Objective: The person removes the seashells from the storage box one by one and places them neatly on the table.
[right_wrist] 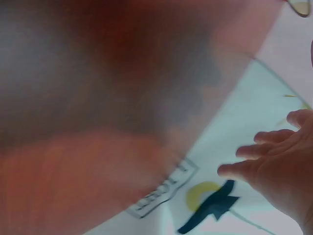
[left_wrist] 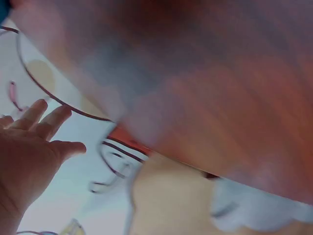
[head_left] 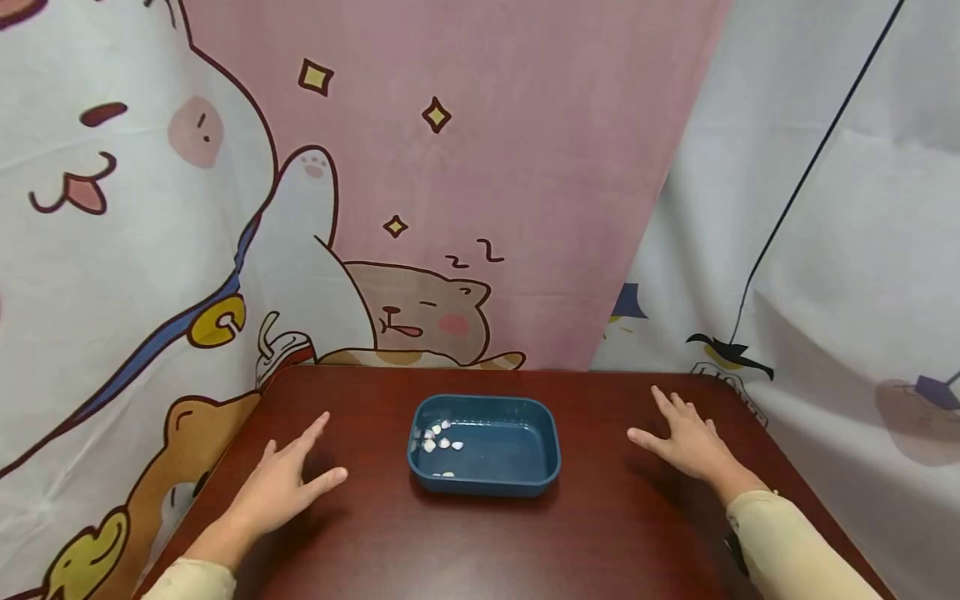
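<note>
A blue rectangular tray (head_left: 498,486) with raised sides sits near the middle of the table in the head view. Several small whitish shell-like pieces (head_left: 444,443) lie in its left part, too small to tell exactly. To the left of the tray, my left hand (head_left: 279,483) is held over the table with fingers spread and nothing in it. On the other side my right hand (head_left: 686,442) hovers with its fingers apart, also holding nothing. Both wrist views show the left hand (left_wrist: 34,147) and the right hand (right_wrist: 279,166) with extended fingers, away from the tray.
The dark red-brown table (head_left: 480,542) extends under both hands. Behind it hangs a cloth (head_left: 525,167) printed with cartoon animals, which also runs down the left and right sides of the table.
</note>
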The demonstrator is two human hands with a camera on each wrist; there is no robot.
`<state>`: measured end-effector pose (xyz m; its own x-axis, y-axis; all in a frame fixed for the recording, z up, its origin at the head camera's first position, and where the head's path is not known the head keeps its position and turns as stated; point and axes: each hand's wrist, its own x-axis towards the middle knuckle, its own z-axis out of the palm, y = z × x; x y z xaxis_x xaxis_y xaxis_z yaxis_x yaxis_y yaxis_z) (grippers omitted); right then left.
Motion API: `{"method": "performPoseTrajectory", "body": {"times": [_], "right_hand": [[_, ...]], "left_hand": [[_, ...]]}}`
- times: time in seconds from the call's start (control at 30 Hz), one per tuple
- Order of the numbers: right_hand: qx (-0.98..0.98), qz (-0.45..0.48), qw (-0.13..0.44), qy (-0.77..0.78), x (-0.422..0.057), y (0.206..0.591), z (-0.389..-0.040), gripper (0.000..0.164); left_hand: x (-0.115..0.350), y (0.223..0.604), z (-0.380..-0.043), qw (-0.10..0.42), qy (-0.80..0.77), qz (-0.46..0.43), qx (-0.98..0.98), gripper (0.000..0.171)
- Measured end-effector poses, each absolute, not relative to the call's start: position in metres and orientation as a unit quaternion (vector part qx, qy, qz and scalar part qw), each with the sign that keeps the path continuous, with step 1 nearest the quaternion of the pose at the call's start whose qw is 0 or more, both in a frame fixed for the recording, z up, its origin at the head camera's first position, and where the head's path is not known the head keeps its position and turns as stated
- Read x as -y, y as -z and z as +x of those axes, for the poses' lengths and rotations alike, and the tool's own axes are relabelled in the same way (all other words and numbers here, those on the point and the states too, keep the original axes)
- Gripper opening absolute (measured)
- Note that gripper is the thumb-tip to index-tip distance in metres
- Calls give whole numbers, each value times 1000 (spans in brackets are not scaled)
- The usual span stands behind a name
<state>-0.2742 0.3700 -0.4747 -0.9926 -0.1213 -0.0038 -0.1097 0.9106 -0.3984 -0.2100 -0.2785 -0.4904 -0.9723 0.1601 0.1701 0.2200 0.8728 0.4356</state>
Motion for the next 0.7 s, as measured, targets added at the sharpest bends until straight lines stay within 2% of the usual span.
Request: {"method": "performPoseTrajectory", "body": {"times": [0.17,0.33,0.53,0.7], "right_hand": [[-970,-91,-1,227,-342,447,-284,106],[-957,-111,-35,265,-313,430,-288,85],[-927,-132,-62,345,-276,429,-285,60],[-911,-139,-51,385,-242,433,-283,51]], "left_hand": [[245,478,-213,59,260,-122,956,97],[216,472,-218,46,301,-110,946,95],[185,480,-221,45,363,-91,926,91],[170,488,-220,58,377,-85,921,84]]}}
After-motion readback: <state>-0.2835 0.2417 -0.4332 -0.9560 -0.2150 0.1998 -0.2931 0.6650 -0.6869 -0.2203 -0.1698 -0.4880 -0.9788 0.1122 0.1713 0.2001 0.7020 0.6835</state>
